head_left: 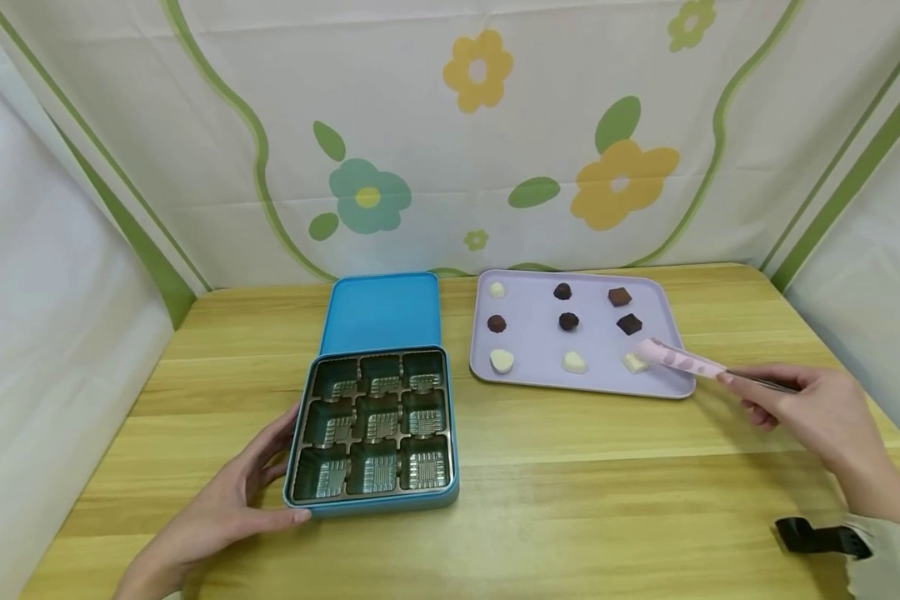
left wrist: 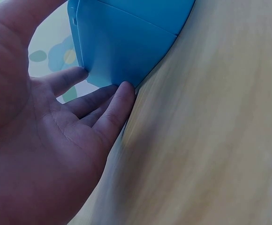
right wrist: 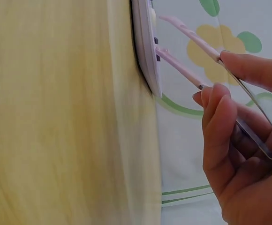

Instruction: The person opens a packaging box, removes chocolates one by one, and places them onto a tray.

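Observation:
My right hand (head_left: 817, 408) pinches a pair of tongs (head_left: 682, 358) with pink patterned tips between thumb and fingers. In the right wrist view the tongs' two arms stand apart, with one tip by a dark piece at the tray's edge. From the head view the tips overlap a white square chocolate (head_left: 634, 362) on the lilac tray (head_left: 532, 367). My left hand (head_left: 228, 500) touches the left side of a blue tin (head_left: 390, 505), its thumb at the front corner. The tin holds a dark plastic insert (head_left: 378, 417) with several square compartments, all bare.
A blue lid (head_left: 382, 312) lies behind the tin. Across the tray sit dark chocolates (head_left: 568, 322), brown ones (head_left: 497, 323) and white ones (head_left: 573, 362), spaced apart in rows. Behind the wooden table (head_left: 570, 500) hangs a flowered cloth (head_left: 450, 192). A black strap (head_left: 821, 537) is at the right cuff.

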The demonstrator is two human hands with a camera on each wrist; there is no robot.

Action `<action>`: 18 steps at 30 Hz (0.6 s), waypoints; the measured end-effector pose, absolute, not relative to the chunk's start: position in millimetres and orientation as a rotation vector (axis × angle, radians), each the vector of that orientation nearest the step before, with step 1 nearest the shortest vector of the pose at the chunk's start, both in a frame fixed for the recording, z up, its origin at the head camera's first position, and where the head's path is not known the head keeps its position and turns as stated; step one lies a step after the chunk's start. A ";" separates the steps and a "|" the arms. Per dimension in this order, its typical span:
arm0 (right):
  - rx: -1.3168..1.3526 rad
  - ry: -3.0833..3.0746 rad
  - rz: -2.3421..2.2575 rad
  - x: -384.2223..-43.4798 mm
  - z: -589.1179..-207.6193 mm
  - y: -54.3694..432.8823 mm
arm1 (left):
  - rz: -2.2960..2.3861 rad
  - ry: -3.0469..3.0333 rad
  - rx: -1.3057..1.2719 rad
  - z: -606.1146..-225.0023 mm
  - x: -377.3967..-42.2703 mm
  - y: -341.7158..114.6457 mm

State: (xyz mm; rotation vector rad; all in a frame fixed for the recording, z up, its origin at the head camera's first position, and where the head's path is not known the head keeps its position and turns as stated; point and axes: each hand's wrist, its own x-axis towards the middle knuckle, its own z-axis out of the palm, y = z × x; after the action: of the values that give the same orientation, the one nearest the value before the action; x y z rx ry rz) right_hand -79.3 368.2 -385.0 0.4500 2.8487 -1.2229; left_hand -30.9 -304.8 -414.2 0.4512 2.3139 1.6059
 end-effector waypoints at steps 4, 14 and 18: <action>0.459 2.889 -1.176 -76.8 -379.4 364.8 | 1.606 2.306 0.430 -413.2 -30.5 -304.2; 0.219 2.952 -1.204 -71.3 -368.6 329.1 | 1.599 2.311 0.406 -412.9 -29.4 -303.3; -0.017 3.036 -1.168 -69.2 -368.0 306.9 | 1.598 2.315 0.408 -412.5 -29.6 -303.4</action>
State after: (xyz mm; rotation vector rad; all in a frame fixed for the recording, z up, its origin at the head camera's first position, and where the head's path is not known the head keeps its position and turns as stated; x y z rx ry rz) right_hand -69.2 306.9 -368.0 -0.0172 3.0356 -1.1678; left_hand -29.6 -303.4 -412.5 0.4082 2.3150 1.5983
